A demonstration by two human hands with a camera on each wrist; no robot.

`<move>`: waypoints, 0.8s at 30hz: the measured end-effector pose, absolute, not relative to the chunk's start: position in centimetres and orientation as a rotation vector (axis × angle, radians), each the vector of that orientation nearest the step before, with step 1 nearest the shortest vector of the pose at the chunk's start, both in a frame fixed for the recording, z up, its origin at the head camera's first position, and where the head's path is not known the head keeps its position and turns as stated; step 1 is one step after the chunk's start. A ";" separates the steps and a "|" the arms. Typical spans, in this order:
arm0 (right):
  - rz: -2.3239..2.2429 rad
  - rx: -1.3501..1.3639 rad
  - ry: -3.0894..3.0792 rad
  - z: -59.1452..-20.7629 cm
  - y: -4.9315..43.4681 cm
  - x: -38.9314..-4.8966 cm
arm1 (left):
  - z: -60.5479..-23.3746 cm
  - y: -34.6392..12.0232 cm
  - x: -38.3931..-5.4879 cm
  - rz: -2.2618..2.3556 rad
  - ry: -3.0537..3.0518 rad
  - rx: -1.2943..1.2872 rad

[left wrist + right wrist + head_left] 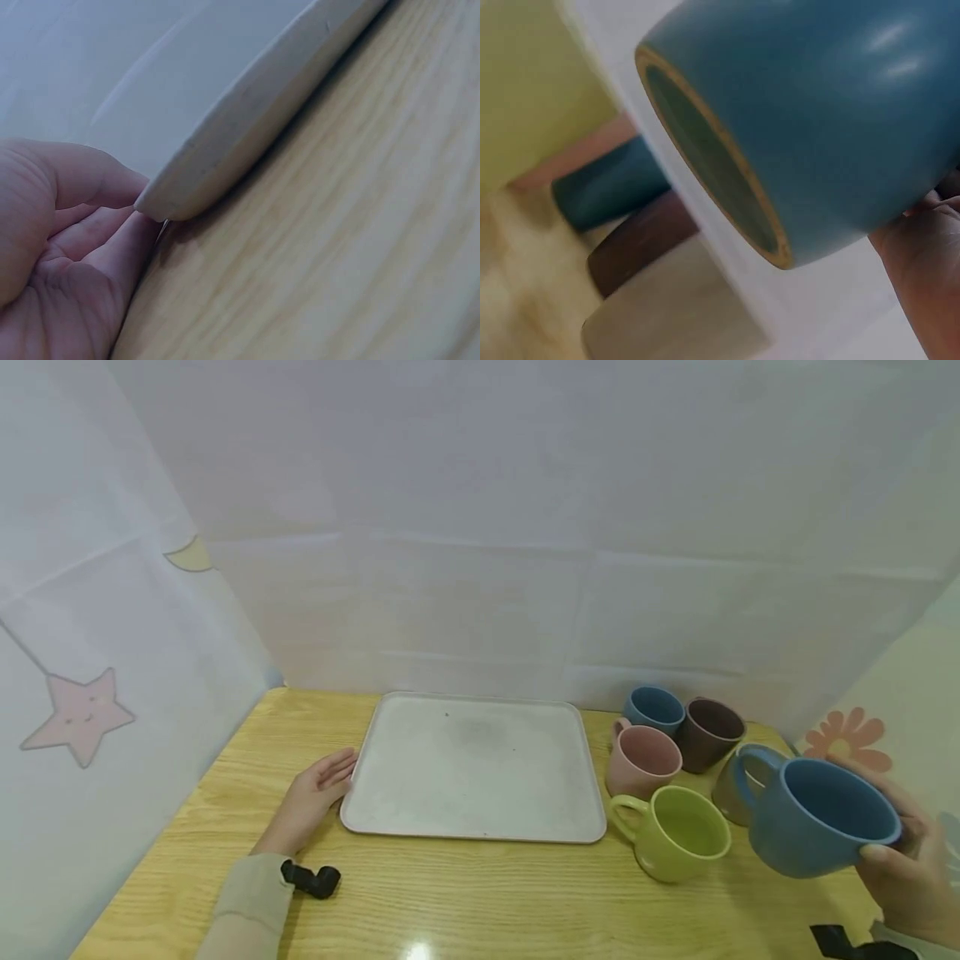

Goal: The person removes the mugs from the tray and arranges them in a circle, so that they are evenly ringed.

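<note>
My right hand (911, 860) grips a large blue mug (810, 818) by the side away from its handle, thumb at the rim. Raised off the table, it tilts with its handle pointing left; the right wrist view shows its underside. My left hand (311, 797) lies at the left edge of a white rectangular tray (472, 768), its fairly straight fingers touching the rim. Left of the held mug are a yellow-green mug (678, 835), a pink mug (641, 764), a dark brown mug (708, 735) and another blue mug (654, 708). A beige mug (731, 789) is partly hidden behind the held one.
The wooden table (465, 902) carries the tray at its middle and the cluster of mugs at the right. A pale cloth (465, 568) hangs behind and at both sides, close to the table's edges.
</note>
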State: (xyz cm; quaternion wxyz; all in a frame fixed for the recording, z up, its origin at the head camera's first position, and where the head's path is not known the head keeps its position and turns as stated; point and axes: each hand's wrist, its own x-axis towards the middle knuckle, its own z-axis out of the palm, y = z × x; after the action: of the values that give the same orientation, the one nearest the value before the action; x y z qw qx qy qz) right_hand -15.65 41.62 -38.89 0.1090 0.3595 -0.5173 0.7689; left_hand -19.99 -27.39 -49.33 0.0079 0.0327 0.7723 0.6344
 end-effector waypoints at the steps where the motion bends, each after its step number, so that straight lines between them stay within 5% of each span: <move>1: 2.265 1.026 -1.534 -39.4 41.9 -15.6 | -49.3 -27.4 -20.0 1.982 2.414 0.105; 8: 2.268 0.855 -1.706 -42.3 43.1 -15.1 | -49.4 -27.6 -19.8 1.985 2.398 0.098; 24: 2.419 0.978 -1.643 -46.4 42.9 -15.6 | -49.2 -27.5 -20.0 1.969 2.407 0.084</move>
State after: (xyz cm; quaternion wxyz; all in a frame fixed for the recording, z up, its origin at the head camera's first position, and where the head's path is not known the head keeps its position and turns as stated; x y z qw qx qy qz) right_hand -15.63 42.91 -46.37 0.0290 0.3171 -0.5326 0.7842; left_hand -20.02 -27.46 -49.17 0.0155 0.0271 0.7735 0.6330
